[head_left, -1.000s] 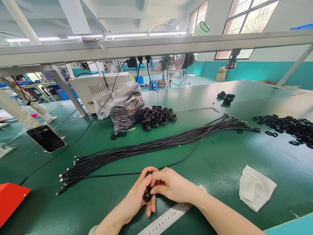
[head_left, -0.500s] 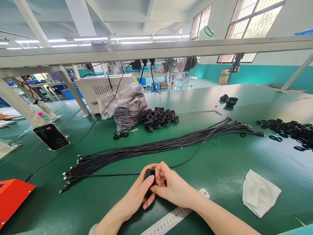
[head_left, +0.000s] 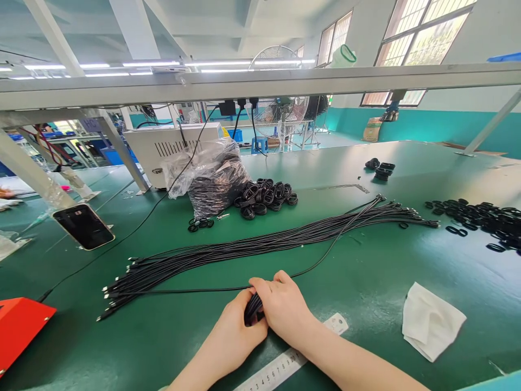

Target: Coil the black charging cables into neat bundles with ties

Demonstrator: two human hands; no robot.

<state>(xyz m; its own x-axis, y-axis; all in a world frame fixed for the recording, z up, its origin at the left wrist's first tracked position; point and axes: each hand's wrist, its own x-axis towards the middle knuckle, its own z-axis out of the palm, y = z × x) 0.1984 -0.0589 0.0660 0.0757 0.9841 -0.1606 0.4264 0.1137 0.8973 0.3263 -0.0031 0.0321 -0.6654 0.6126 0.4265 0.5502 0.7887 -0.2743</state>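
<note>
Both of my hands meet over a small coil of black cable (head_left: 253, 308) near the front of the green table. My left hand (head_left: 234, 331) is closed round the coil from the left, thumb underneath. From the right, my right hand (head_left: 283, 307) covers the coil's upper side with its fingers curled over it; some fingertips are hidden. Two cable tails leave the hands, one to the left and one up to the right. Behind them lies a long bundle of straight black cables (head_left: 244, 244) with metal plugs at its ends. A steel ruler (head_left: 280, 370) lies under my right forearm.
Finished black coils (head_left: 266, 198) are heaped beside a clear plastic bag (head_left: 215, 182). Black rings (head_left: 484, 217) lie scattered at the right, near a white cloth (head_left: 432, 321). A phone (head_left: 83, 226) leans at the left, above a red device (head_left: 22, 334). A metal beam (head_left: 260, 86) spans overhead.
My right hand has rolled over the top of the coil, now covering much of it. My left hand has turned with the coil and shifted slightly right.
</note>
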